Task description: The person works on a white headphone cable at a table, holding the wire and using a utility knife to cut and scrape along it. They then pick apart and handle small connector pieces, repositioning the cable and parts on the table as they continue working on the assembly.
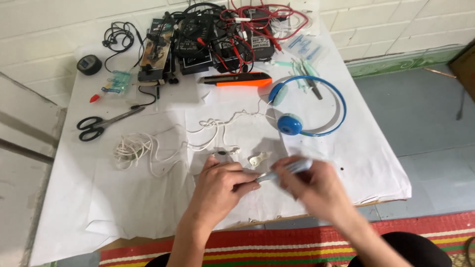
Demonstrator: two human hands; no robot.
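Lower centre: left hand (220,184) pinches small white earbud piece (223,155) steady; right hand (312,185), blurred, closes around slim pale-blue pen-like tool (289,169), tip angled toward it

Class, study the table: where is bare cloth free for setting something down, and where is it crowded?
Free: the near-left cloth below the white cable coil, and the right edge beyond the blue headphones. Crowded: the far edge, piled with black devices and red leads, and around both hands.
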